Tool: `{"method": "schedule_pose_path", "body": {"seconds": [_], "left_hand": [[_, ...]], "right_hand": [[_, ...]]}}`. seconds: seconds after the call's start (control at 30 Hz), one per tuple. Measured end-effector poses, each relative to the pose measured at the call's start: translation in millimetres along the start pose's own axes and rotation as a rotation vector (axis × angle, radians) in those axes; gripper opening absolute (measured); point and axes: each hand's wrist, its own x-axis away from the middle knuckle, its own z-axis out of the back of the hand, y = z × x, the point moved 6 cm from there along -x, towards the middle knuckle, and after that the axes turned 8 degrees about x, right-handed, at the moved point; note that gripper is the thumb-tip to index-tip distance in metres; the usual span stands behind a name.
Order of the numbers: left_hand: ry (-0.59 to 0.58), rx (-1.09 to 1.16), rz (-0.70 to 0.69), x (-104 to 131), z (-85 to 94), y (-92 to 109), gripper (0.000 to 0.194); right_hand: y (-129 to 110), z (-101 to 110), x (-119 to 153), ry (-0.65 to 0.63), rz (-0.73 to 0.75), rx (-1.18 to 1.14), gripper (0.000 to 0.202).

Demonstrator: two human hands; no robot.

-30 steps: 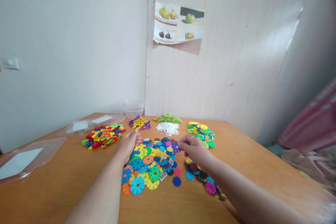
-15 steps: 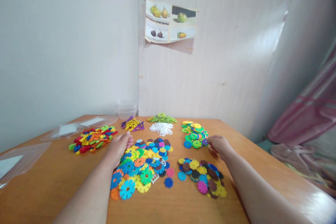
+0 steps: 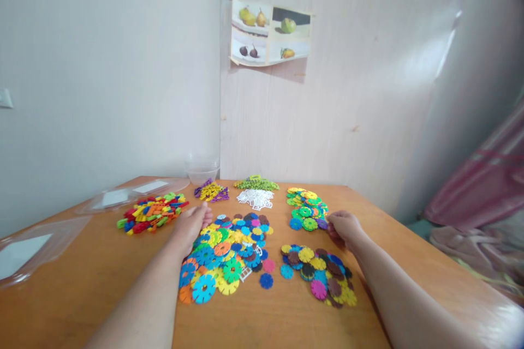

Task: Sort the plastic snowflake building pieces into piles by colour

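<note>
My left hand (image 3: 195, 227) rests at the upper left edge of a big mixed pile of coloured notched discs (image 3: 223, 248), its fingers curled; what they hold, if anything, is hidden. My right hand (image 3: 343, 226) is beside the right edge of a pile of green, yellow and blue discs (image 3: 305, 211), fingers bent together near a purple disc. Below that lies a pile of brown, yellow and blue discs (image 3: 317, 272). Two small white window-like pieces (image 3: 245, 274) lie in the big pile.
Red, yellow and green pieces (image 3: 151, 212) lie left. Behind are purple and yellow pieces (image 3: 212, 191), white pieces (image 3: 255, 198), green pieces (image 3: 257, 182) and clear bowls (image 3: 202, 169). Clear plastic lids (image 3: 67, 232) with white labels lie along the left of the table (image 3: 254, 327).
The view has shifted slightly, moving the scene a little to the right. Both hands stay by the same piles, and the piles look unchanged.
</note>
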Motion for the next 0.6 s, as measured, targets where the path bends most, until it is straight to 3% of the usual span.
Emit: {"method": "schedule_pose_path", "body": {"seconds": [0.13,0.27,0.37,0.43,0.53,0.6], "left_hand": [[-0.004,-0.002,-0.019,5,-2.9,4,0.048],[0.002,-0.008,-0.015,8,-4.9,6,0.048],[0.001,-0.012,-0.022,9,-5.6,7,0.050],[0.000,-0.021,-0.029,10,-5.8,7,0.052],[-0.004,-0.040,-0.046,10,-6.1,8,0.055],[-0.006,-0.045,-0.053,10,-6.1,8,0.055]], "right_hand": [[-15,4,5,0.085,0.086,0.067,0.013],[-59,-8,36,0.123,0.384,0.199,0.023],[-96,-37,84,-0.015,0.604,0.250,0.025],[-116,-62,124,-0.172,0.739,0.308,0.023],[-133,-95,178,-0.375,0.866,0.437,0.020],[-138,-111,202,-0.409,0.899,0.549,0.020]]}}
